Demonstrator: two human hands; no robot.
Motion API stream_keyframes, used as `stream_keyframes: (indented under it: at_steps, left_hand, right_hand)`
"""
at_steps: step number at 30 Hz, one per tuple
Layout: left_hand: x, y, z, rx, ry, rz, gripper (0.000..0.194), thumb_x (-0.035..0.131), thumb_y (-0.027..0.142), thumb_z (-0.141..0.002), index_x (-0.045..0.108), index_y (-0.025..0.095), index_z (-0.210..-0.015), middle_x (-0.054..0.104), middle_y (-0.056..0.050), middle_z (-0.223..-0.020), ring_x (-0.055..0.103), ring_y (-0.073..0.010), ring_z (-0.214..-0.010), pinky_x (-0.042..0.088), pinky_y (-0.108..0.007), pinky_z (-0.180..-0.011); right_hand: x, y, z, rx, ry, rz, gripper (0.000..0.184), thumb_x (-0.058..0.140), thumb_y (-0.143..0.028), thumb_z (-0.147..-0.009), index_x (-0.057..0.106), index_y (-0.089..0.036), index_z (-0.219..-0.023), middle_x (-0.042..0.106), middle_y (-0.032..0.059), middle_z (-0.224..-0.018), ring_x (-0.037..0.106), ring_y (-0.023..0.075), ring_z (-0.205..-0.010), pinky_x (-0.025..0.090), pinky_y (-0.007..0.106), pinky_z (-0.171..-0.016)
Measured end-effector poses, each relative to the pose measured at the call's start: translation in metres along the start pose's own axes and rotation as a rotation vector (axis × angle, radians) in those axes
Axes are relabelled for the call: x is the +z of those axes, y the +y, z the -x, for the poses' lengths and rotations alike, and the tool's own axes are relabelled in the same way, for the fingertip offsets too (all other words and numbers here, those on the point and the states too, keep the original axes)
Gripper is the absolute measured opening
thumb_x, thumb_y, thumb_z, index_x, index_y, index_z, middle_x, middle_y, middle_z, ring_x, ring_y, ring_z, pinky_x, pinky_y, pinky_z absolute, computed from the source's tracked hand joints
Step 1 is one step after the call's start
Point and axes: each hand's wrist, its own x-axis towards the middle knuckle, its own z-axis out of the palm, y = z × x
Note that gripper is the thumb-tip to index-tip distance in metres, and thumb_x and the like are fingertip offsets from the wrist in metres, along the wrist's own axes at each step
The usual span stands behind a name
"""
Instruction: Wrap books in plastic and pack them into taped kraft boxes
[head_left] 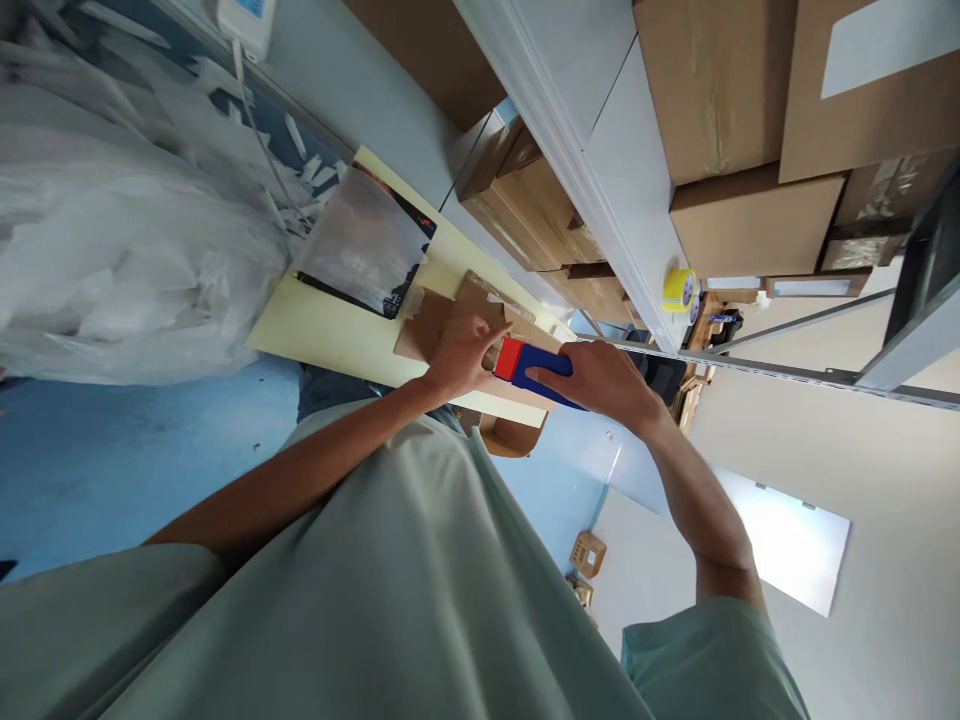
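Note:
My right hand (611, 382) is closed around a blue block-shaped tool with a red end (541, 372), whose exact kind I cannot make out. The red end points left and lies against or just over a brown cardboard box (474, 303). Close to that end, my left hand (463, 358) rests on the cardboard with its fingers apart, some stretched forward. Part of the box is hidden under both hands. Beneath it lies a pale yellow board (300, 328), and farther left on the board is a dark printed sheet under cloudy film (367, 240).
Cardboard cartons (540, 195) stand behind the board, with more large boxes (716, 80) on the shelf (555, 90) above. A yellow tape roll (679, 290) sits at the shelf edge. Crumpled clear plastic (135, 240) fills the left side. A white corded device (247, 22) is at top left.

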Motion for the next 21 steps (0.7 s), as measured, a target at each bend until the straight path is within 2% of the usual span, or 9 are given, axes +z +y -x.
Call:
stream_keyframes:
  at_steps: [4, 11, 16, 21]
  left_hand:
    - [-0.005, 0.0, -0.017, 0.043, -0.115, -0.115, 0.058, 0.068, 0.006, -0.087, 0.073, 0.024, -0.142, 0.058, -0.013, -0.121, 0.067, -0.0282, -0.108, 0.059, -0.042, -0.1]
    - [-0.008, -0.016, -0.019, -0.013, -0.154, -0.21, 0.05, 0.078, 0.02, -0.09, 0.072, 0.021, -0.14, 0.058, -0.013, -0.128, 0.066, -0.0299, -0.116, 0.058, -0.044, -0.109]
    - [-0.011, -0.022, -0.013, 0.002, -0.15, -0.201, 0.052, 0.082, 0.02, -0.088, 0.075, 0.026, -0.139, 0.059, -0.01, -0.127, 0.067, -0.0286, -0.117, 0.058, -0.041, -0.11]
    - [-0.014, -0.028, -0.012, 0.018, -0.135, -0.218, 0.052, 0.084, 0.029, -0.088, 0.075, 0.029, -0.14, 0.06, -0.01, -0.129, 0.07, -0.0289, -0.114, 0.06, -0.043, -0.109]
  right_hand:
    - [0.005, 0.001, 0.0, 0.002, 0.014, -0.001, 0.064, 0.051, -0.077, -0.108, 0.078, -0.019, -0.105, 0.082, 0.0137, -0.103, 0.077, 0.0288, -0.095, 0.047, 0.032, -0.075]
    - [0.027, 0.028, -0.004, 0.065, 0.006, -0.051, 0.069, 0.045, -0.082, -0.108, 0.077, -0.02, -0.105, 0.082, 0.0142, -0.104, 0.078, 0.0314, -0.1, 0.049, 0.033, -0.079]
    - [0.058, 0.055, -0.021, 0.065, -0.027, -0.111, 0.062, 0.052, -0.076, -0.108, 0.078, -0.02, -0.107, 0.083, 0.0147, -0.113, 0.078, 0.0309, -0.106, 0.049, 0.032, -0.081]
    - [0.103, 0.077, -0.058, 0.008, -0.043, -0.17, 0.071, 0.046, -0.08, -0.108, 0.078, -0.017, -0.114, 0.082, 0.0174, -0.119, 0.076, 0.0305, -0.114, 0.05, 0.032, -0.085]
